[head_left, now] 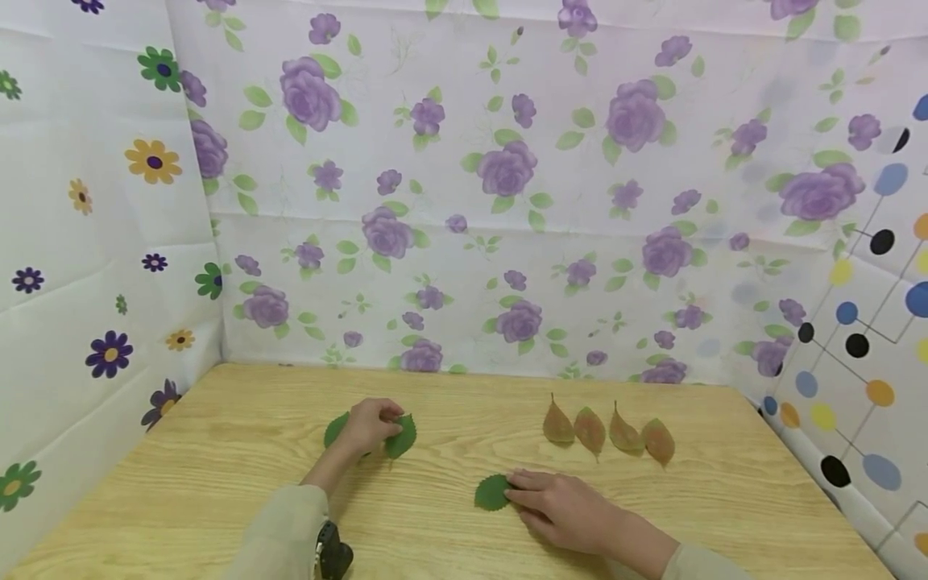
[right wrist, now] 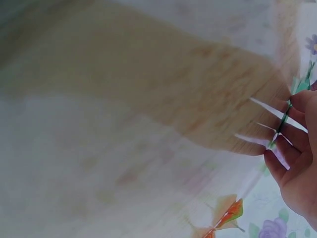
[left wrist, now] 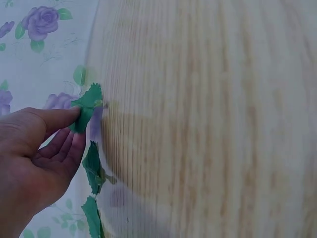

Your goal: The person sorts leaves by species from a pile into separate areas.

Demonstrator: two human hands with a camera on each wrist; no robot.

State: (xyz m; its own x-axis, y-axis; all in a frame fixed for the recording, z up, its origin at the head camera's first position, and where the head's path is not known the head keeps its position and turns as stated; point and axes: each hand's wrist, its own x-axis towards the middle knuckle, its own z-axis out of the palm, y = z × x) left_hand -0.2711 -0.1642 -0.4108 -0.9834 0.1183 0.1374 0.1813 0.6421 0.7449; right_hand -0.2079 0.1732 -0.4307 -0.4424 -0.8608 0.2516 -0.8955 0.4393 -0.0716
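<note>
My left hand [head_left: 371,427] is over the left part of the table and pinches a green leaf [head_left: 402,439] between thumb and fingers. In the left wrist view that toothed-edge leaf [left wrist: 86,111] stands slightly raised, with a second green leaf [left wrist: 93,167] and a third green leaf [left wrist: 91,216] in line below it. Another green leaf [head_left: 335,429] shows left of the hand in the head view. Nearer the front middle, my right hand [head_left: 561,507] rests its extended fingertips on the right edge of a green leaf [head_left: 491,493] on the wood; the fingers cover part of it.
A row of several reddish-brown leaves [head_left: 590,431] lies at the back right of the wooden table [head_left: 464,419]. Floral cloth [head_left: 449,193] hangs behind the table, with patterned cloths at both sides. A black wrist device [head_left: 333,552] sits at the left sleeve.
</note>
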